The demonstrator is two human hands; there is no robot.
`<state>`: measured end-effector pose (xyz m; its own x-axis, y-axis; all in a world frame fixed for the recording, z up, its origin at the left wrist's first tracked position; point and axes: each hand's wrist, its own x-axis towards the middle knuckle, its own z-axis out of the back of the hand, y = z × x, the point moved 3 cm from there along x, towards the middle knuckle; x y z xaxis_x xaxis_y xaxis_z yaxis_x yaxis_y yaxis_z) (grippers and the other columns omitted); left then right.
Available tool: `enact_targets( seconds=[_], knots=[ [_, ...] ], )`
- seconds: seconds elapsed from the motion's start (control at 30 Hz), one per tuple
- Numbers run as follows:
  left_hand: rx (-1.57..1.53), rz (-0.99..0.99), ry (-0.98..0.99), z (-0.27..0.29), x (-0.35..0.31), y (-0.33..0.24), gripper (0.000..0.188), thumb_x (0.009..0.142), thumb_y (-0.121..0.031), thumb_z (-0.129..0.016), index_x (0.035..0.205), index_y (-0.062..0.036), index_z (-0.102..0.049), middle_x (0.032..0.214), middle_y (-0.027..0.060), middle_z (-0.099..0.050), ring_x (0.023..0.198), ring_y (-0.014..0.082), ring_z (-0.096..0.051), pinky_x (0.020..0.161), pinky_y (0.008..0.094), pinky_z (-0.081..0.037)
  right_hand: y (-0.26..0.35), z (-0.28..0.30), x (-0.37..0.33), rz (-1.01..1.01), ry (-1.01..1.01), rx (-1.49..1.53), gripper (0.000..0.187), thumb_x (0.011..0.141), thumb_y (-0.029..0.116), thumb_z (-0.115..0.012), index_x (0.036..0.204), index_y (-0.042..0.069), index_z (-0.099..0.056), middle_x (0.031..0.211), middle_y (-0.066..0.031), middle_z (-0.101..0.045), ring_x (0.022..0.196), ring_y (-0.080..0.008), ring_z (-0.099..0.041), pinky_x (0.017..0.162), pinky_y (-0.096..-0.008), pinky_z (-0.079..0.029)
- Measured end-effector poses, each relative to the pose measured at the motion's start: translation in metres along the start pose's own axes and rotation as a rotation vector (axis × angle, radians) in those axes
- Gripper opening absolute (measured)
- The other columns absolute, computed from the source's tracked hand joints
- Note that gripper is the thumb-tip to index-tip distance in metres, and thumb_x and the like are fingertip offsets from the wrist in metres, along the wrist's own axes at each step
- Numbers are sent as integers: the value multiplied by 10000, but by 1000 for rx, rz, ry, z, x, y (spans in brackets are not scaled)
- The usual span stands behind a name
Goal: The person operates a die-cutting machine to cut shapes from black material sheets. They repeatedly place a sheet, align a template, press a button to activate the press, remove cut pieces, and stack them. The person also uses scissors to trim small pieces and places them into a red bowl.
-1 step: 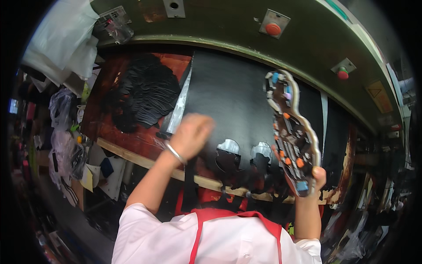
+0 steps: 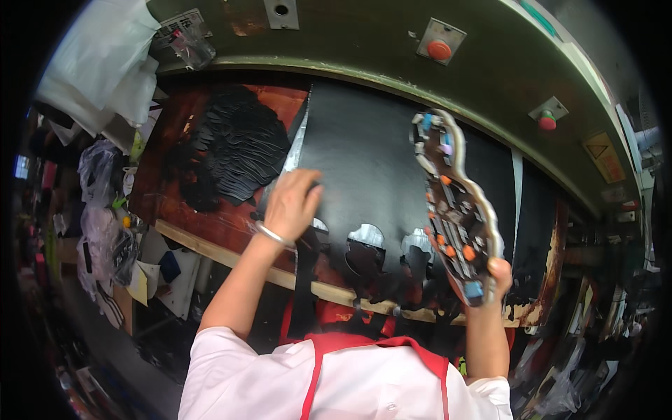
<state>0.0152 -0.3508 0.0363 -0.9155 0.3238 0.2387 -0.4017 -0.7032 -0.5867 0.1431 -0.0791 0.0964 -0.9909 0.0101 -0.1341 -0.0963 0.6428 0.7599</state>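
My right hand grips the near end of a sole-shaped cutting die, its thumb over the rim. The die is tilted up above a black sheet, showing metal strips and orange, blue and white pads inside a wavy pale edge. My left hand, a bangle at its wrist, hovers by the sheet's left edge, empty, fingers apart. Rounded cut-outs line the sheet's near side, some showing a shiny surface beneath. To the left, overlapping thin black pieces lie heaped on a reddish-brown board.
A green machine beam spans the far side, bearing a red push button and another red button. A wooden strip edges the board's near side. Plastic bags hang at the left.
My left hand has shifted left, and its fingers show more spread. The die in my right hand has moved slightly left.
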Motion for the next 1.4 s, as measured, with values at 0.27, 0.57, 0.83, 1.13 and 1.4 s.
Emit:
enact_targets(
  seconds=[0.27,0.57,0.83,1.13,1.4],
  knots=[
    [42,-21,-177,-60,-27,71,591,854,21,-589,1410,56,-393,1339,278,-520,1266,423,-497,1085,444,-397,-99,-16,129,13,-54,-730,920,632,184,-839,1451,22,-454,1342,-216,-507,1218,-288,-541,1044,-348,-410],
    [-48,-35,-151,-49,-7,69,587,847,13,-555,1402,93,-381,1298,298,-537,1222,439,-522,1066,466,-410,-155,-42,156,436,-85,-1649,1048,597,263,-877,1492,97,-358,1421,-435,-221,1263,-586,-348,1055,-554,-376],
    [-76,-3,-166,-67,48,79,546,856,8,-546,1383,70,-420,1297,273,-552,1237,407,-520,1064,437,-416,-86,24,168,409,-312,-1364,885,781,181,-775,1493,-24,-291,1445,-269,-393,1349,-400,-409,1127,-440,-338],
    [-15,-47,-192,-78,123,84,410,818,30,-558,1228,29,-537,1290,214,-591,1243,374,-542,1056,428,-443,-43,114,163,145,-416,-2126,732,912,404,-620,1469,-5,-378,1526,-324,-267,1444,-459,-231,1174,-547,-208],
    [43,-112,-214,-83,142,84,303,820,13,-589,1121,1,-628,1306,179,-602,1237,361,-555,1038,418,-454,-41,117,172,109,-420,-2104,736,932,382,-600,1488,-17,-330,1536,-319,-251,1444,-464,-227,1183,-524,-202]
  ],
)
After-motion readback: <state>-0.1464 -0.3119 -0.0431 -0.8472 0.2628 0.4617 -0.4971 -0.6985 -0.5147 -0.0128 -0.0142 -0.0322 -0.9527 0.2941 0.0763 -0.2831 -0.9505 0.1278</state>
